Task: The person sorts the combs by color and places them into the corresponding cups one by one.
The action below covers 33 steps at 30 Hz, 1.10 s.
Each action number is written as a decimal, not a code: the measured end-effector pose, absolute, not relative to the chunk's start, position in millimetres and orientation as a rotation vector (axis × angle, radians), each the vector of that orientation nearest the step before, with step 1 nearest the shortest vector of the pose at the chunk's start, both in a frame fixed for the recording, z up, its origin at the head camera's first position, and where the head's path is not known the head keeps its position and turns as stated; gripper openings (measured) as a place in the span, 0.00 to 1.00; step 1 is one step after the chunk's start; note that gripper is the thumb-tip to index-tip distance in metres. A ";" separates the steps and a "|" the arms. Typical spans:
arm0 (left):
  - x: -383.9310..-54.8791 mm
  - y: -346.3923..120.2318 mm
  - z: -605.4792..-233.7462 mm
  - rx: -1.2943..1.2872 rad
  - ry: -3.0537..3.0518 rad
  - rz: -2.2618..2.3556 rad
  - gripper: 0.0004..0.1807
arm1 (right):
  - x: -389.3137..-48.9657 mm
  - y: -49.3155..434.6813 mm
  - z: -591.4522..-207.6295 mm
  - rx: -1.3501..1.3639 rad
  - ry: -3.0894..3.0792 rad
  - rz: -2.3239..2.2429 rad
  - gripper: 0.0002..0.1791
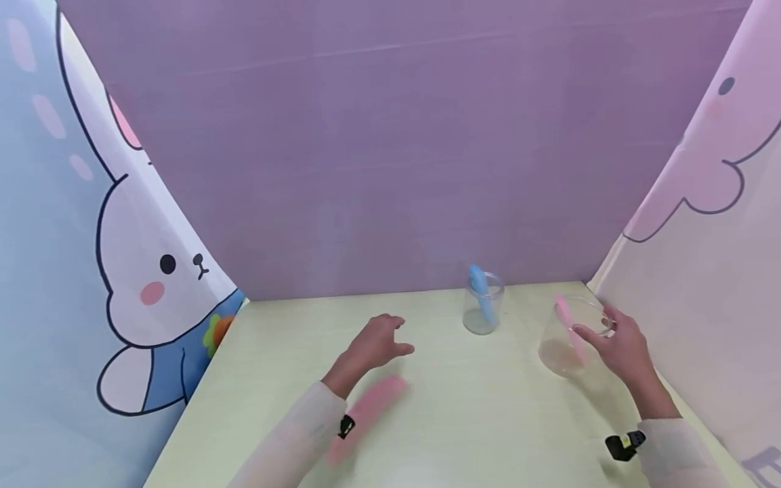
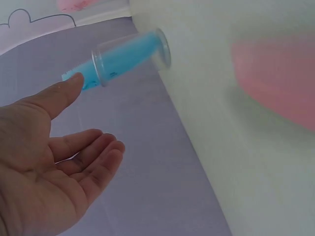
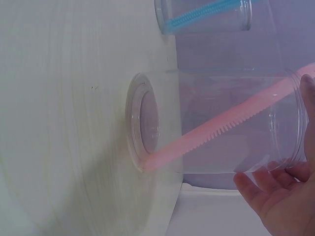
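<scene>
In the head view my right hand (image 1: 628, 349) grips a large clear plastic cup (image 1: 550, 349) at its rim, thumb on one side and fingers on the other. Inside it leans a pink comb (image 3: 221, 123), its teeth showing in the right wrist view. My left hand (image 1: 373, 343) hovers over the table, holding nothing, thumb and fingers apart. Below the left forearm lies a pink curved piece (image 1: 369, 413), partly hidden by the sleeve and blurred. A smaller clear cup (image 1: 473, 320) stands near the back, with a blue comb (image 1: 481, 288) leaning in it.
The pale table (image 1: 464, 413) ends at a purple back wall (image 1: 390, 149). A side panel with a rabbit picture (image 1: 134, 291) stands at left. Another printed panel (image 1: 702, 305) rises at right, close beside the right hand.
</scene>
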<state>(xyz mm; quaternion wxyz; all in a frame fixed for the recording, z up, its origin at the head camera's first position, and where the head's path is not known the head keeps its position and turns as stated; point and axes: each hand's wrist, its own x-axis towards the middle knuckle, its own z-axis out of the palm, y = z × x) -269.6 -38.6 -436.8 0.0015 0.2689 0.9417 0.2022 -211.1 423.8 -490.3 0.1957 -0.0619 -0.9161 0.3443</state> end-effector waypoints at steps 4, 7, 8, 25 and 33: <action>-262.6 -52.3 -442.9 0.784 2.955 0.607 0.33 | -209.3 425.6 -489.6 -0.167 -2.552 0.959 0.47; -255.4 -62.2 -447.1 0.750 2.966 0.587 0.33 | -208.5 424.3 -488.6 -0.160 -2.549 0.962 0.45; -252.8 -65.6 -448.7 0.741 2.967 0.586 0.33 | -208.4 424.0 -488.5 -0.159 -2.548 0.961 0.45; -212.5 -118.6 -479.7 0.555 2.949 0.553 0.32 | -209.8 422.9 -483.9 -0.151 -2.521 0.964 0.39; -189.8 -131.1 -495.4 0.518 2.983 0.467 0.26 | -208.5 423.4 -487.3 -0.159 -2.535 0.970 0.39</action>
